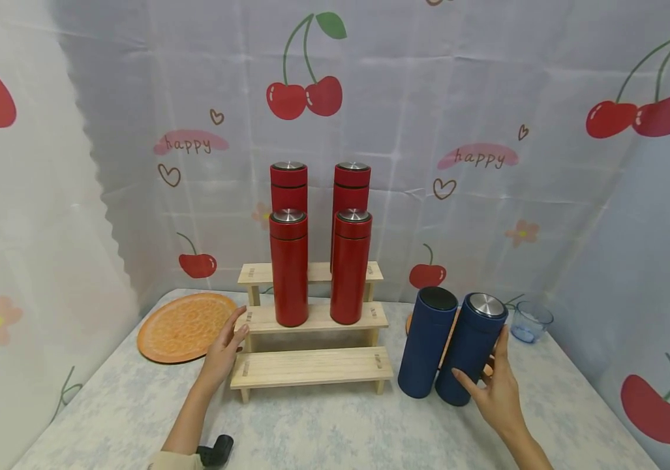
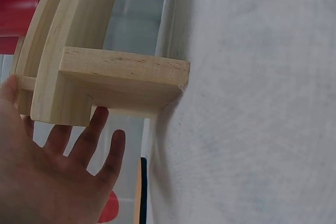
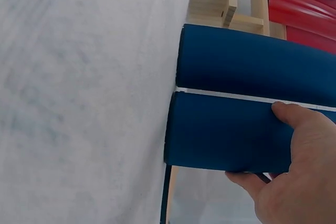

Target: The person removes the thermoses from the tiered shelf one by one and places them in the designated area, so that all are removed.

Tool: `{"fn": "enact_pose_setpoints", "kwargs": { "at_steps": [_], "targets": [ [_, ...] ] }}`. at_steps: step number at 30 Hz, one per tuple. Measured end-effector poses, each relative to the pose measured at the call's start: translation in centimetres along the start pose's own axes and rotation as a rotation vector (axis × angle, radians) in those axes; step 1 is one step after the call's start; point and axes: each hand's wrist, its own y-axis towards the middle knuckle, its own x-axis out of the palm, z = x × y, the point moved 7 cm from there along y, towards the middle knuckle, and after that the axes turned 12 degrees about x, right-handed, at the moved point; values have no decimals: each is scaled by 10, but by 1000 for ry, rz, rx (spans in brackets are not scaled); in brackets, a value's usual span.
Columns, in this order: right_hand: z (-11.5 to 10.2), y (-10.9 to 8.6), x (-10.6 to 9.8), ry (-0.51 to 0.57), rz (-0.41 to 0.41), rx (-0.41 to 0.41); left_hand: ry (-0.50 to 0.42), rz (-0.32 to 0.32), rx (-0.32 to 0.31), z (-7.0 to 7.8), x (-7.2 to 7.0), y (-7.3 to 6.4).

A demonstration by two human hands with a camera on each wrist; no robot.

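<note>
On the right side of the table, my right hand [image 1: 496, 395] grips the lower part of a navy blue thermos [image 1: 466, 356] with a silver-topped lid. In the right wrist view the thumb lies along one side of this thermos and the fingers go round the other. Close beside it stands a second blue thermos [image 1: 425, 346] with a dark top. My left hand [image 1: 223, 352] is at the left end of the three-step wooden stand [image 1: 311, 371], fingers spread and loosely extended. In the left wrist view the fingertips [image 2: 100, 114] are right at the shelf ends.
Two red thermoses [image 1: 291, 277] stand on the middle step and two more [image 1: 351, 186] on the top step. An orange round plate [image 1: 184, 326] lies at left. Behind the blue thermoses is a partly hidden orange item; a glass cup [image 1: 531, 323] stands at far right.
</note>
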Motion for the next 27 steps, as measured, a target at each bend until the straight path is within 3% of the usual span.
{"fn": "enact_pose_setpoints", "kwargs": {
  "at_steps": [12,17,21,27],
  "targets": [
    [-1,1,-3,-40,10,58,13,-17,5,0,1,1],
    [-10,2,-12,-20,68,73,11,-19,11,1,2,1],
    [-32,3,-25,11,173,-44,9,-12,8,1,2,1],
    [-85,4,-44,6,417,-274,6,-14,8,0,2,0]
  ]
}}
